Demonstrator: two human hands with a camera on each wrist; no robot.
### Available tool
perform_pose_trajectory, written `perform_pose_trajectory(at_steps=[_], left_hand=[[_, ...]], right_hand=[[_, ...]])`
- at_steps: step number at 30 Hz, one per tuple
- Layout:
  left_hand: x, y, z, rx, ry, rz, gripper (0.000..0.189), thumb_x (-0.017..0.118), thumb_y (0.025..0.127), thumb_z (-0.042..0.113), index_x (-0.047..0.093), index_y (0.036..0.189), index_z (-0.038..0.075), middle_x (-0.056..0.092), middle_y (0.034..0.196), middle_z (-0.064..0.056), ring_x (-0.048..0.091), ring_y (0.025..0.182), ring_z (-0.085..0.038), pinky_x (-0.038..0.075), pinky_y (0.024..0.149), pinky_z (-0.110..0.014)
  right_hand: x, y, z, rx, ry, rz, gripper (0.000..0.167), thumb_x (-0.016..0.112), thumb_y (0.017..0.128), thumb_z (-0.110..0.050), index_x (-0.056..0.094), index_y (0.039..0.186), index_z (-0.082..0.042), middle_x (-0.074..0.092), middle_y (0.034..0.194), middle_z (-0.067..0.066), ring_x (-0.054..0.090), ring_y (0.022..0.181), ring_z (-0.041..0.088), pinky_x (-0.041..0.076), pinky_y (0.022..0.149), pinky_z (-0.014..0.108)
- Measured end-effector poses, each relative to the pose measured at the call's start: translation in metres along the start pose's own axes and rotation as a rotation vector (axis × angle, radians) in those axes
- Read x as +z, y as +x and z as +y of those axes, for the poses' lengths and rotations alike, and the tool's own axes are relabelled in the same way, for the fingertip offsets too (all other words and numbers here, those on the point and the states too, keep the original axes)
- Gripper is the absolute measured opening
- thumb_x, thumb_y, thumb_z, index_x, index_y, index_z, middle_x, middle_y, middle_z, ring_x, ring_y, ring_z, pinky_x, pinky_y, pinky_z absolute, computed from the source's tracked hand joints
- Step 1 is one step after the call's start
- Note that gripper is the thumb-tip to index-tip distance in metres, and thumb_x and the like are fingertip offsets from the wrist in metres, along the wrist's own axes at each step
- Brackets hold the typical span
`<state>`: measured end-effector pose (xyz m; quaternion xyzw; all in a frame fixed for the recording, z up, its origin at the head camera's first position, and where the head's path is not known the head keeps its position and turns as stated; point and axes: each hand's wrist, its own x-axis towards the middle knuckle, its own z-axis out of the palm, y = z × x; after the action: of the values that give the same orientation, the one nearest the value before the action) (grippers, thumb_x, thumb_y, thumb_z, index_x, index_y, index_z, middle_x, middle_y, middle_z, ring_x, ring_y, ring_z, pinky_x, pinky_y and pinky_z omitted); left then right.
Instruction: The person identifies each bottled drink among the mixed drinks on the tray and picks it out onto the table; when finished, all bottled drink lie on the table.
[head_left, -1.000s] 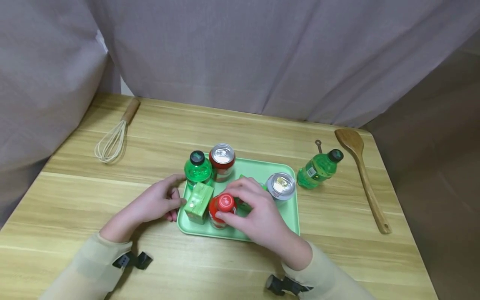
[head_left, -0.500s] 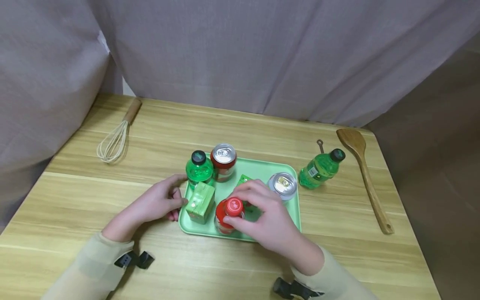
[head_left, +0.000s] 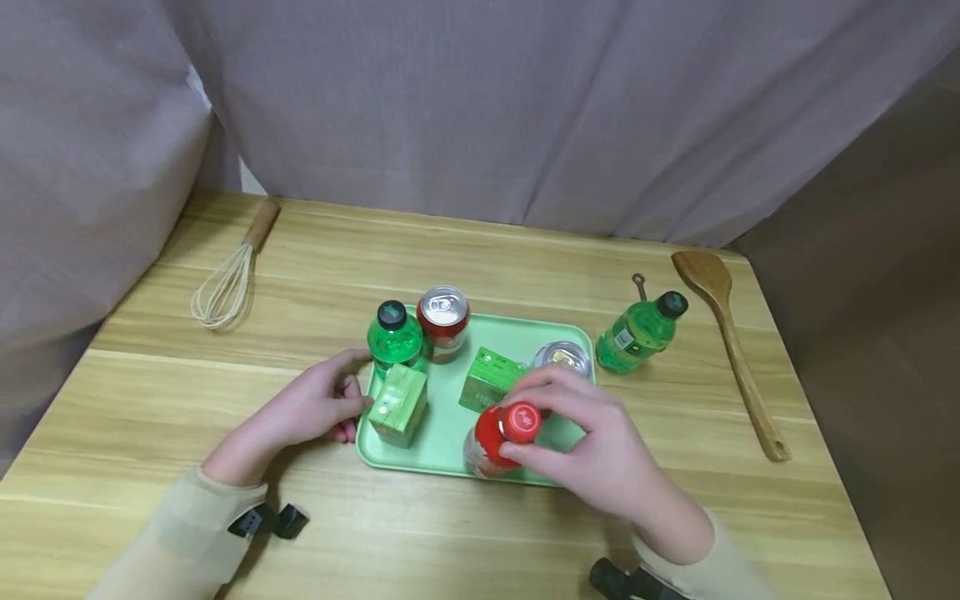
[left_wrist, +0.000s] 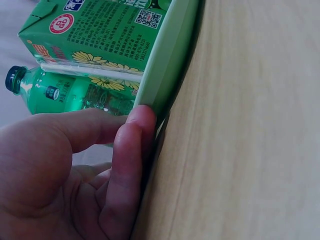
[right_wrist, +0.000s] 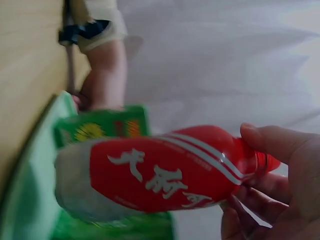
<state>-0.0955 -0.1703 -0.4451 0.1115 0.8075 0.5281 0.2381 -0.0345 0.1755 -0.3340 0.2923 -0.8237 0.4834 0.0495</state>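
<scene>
Your right hand (head_left: pixel 600 442) pinches the neck of the red soda bottle (head_left: pixel 489 446) just under its red cap, thumb on the near side and fingers round the far side, parted only by the neck's thickness. The bottle leans, its base to the left of your grip by the near rim of the pale green tray (head_left: pixel 446 425); whether that base touches the tray you can't tell from here. Over the last second you have brought it rightward, away from the left green drink carton (head_left: pixel 397 408), so the second green drink carton (head_left: pixel 486 383), just beyond your grip, is in plain sight; this bottle appears to be the one drink being moved, with bare tray opened up on its left. Your knuckles now partly hide the silver can (head_left: pixel 558 358) behind them. Farther left of the grip, your left hand (head_left: pixel 318 404) holds the tray's left rim between thumb and fingertips, near the black-capped green bottle (head_left: pixel 393 340) and the red can (head_left: pixel 444 321). Off the tray, beyond and right of the grip, stand the other green bottle (head_left: pixel 636 337) and, lying past it, the wooden spatula (head_left: pixel 731 346).
</scene>
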Motion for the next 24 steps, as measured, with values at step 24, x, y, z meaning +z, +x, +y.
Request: perform_pose_trajectory(at_steps=[24], left_hand=[[-0.001,-0.002,0.003,0.004,-0.013,-0.002,0.077,0.069,0.095,0.005,0.028,0.16,0.002,0.062,0.08,-0.015,0.067,0.059,-0.026,0.061,0.05,-0.039]], right_hand=[[-0.1,-0.014,-0.01,-0.174,0.309,0.068,0.044,0.081,0.065,0.025,0.07,0.107,0.016,0.07,0.11,0.02,0.065,0.107,0.025,0.058,0.091,0.022]])
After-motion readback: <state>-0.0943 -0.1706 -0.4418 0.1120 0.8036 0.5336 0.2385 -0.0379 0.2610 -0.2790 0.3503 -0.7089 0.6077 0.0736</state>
